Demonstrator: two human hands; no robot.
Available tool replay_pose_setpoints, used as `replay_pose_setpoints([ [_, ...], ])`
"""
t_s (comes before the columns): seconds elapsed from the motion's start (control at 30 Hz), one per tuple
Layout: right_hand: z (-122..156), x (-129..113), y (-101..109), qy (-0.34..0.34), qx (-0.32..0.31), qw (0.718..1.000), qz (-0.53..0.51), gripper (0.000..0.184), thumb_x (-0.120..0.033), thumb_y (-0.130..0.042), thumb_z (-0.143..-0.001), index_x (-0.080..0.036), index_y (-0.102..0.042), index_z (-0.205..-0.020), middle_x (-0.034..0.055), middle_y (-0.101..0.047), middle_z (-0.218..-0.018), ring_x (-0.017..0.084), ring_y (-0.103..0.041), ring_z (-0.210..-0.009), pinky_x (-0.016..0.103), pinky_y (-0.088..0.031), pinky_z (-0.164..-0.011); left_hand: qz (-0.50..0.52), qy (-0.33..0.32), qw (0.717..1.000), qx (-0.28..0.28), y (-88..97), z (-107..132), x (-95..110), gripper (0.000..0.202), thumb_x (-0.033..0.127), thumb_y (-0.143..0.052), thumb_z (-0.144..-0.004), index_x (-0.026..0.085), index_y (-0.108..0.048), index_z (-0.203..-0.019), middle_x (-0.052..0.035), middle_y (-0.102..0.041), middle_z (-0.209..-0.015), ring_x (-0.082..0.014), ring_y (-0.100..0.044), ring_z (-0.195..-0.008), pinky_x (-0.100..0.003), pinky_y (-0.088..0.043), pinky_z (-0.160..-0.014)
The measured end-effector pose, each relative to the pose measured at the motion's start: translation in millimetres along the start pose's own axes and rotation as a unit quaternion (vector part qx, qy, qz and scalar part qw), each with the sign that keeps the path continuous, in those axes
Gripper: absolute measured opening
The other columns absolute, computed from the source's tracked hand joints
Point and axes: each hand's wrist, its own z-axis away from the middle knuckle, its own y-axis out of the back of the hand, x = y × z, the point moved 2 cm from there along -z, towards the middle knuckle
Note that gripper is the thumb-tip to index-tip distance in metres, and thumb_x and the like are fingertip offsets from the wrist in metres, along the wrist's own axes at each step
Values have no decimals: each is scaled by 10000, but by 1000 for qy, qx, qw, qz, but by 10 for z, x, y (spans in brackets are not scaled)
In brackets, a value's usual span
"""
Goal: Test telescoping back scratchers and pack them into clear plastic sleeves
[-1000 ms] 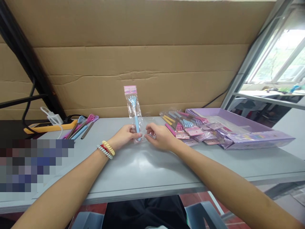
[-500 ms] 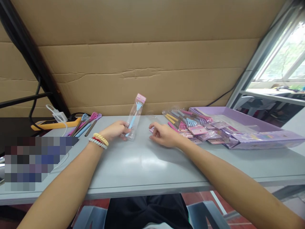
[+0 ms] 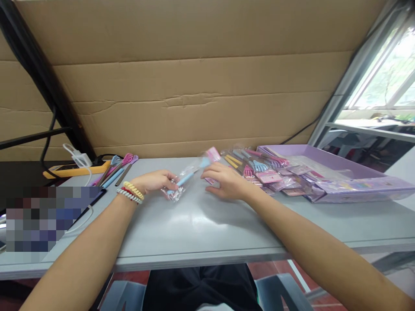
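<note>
The left hand (image 3: 155,181) is clamped on the bottom end of the bagged blue back scratcher (image 3: 189,176), which stood almost upright half a second ago and has now tipped low over the grey table (image 3: 194,224) to the right, so its pink header card (image 3: 213,153) ends just past the right hand (image 3: 227,183). That hand has let go of the bag and rests loosely curled just beside it; actual contact I cannot tell. Further right lies a pile of packed scratchers (image 3: 259,170) against a lilac tray (image 3: 327,160), with loose scratchers (image 3: 118,168) at the left
</note>
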Motion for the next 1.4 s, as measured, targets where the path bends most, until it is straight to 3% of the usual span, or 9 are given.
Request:
replay_pose_setpoints([
  [0.13, -88, -339, -13, 156, -21, 985, 76, 302, -149, -584, -836, -202, -571, -1134, 90, -466, -1182, 206, -416, -1076, 380, -341, -916, -3, -60, 994, -86, -203, -19, 74, 188, 325, -694, -631, 152, -672, -700, -25, -584, -610, -143, -530, -573, -253, -443, -537],
  [0.23, -125, -546, -92, 204, -46, 969, 130, 316, -102, -477, -905, -228, -549, -1186, 90, -449, -1192, 201, -387, -1115, 397, -313, -931, -9, -81, 989, -124, -257, -45, 50, 117, 242, -689, -604, 145, -668, -667, -4, -567, -579, -116, -489, -532, -235, -415, -518],
  [0.47, -116, -570, -84, 167, -78, 963, 196, 398, -114, -456, -899, -265, -515, -1263, 83, -406, -1262, 169, -442, -898, 278, -362, -697, -15, -136, 985, -105, -235, -50, 64, 196, 320, -695, -661, 132, -660, -704, -6, -573, -603, -114, -497, -584, -229, -409, -573],
  [0.67, -101, -431, 55, 116, -14, 976, 184, 431, -41, -385, -888, -265, -552, -1216, 70, -452, -1221, 123, -461, -805, 263, -384, -731, 156, -163, 974, -34, -270, -58, 128, 456, 419, -701, -663, 140, -605, -1010, -27, -589, -671, -134, -551, -575, -271, -457, -573],
  [0.77, -132, -62, 216, 21, 19, 983, 180, 413, -58, -417, -876, -239, -565, -1216, 88, -458, -1222, 175, -491, -965, 277, -414, -791, 207, -179, 958, 88, -165, -57, 149, 502, 422, -690, -669, 160, -549, -1074, -41, -615, -766, -135, -577, -590, -281, -479, -570],
  [0.87, -185, 544, 479, -185, -12, 964, 191, 478, -33, -412, -867, -255, -551, -1267, 77, -502, -1167, 172, -524, -960, 265, -426, -826, 202, -158, 938, 234, -5, -51, 127, 407, 355, -707, -639, 149, -557, -956, -21, -597, -733, -100, -538, -536, -241, -448, -510],
  [1.0, -129, 1302, 720, -471, -170, 834, 230, 467, -84, -500, -856, -232, -542, -1297, 100, -526, -1153, 215, -513, -1047, 287, -408, -900, 161, -141, 933, 289, 70, -50, 112, 339, 345, -679, -635, 149, -559, -884, -8, -575, -685, -96, -517, -521, -233, -428, -489],
  [1.2, 42, 1782, 566, -574, -242, 747, 231, 372, -204, -641, -812, -26, -635, -1139, 215, -550, -1065, 281, -533, -1014, 342, -429, -883, 60, -121, 960, 247, 1, -71, 103, 333, 372, -631, -664, 155, -574, -910, -14, -583, -706, -114, -545, -559, -249, -446, -526],
  [1.4, 74, 1948, 394, -591, -237, 735, 232, 402, -215, -549, -864, -47, -579, -1228, 221, -509, -1148, 285, -506, -1075, 357, -414, -902, -26, -114, 963, 243, 18, -114, 51, 282, 360, -588, -695, 161, -571, -894, -14, -586, -721, -113, -545, -561, -235, -423, -499],
])
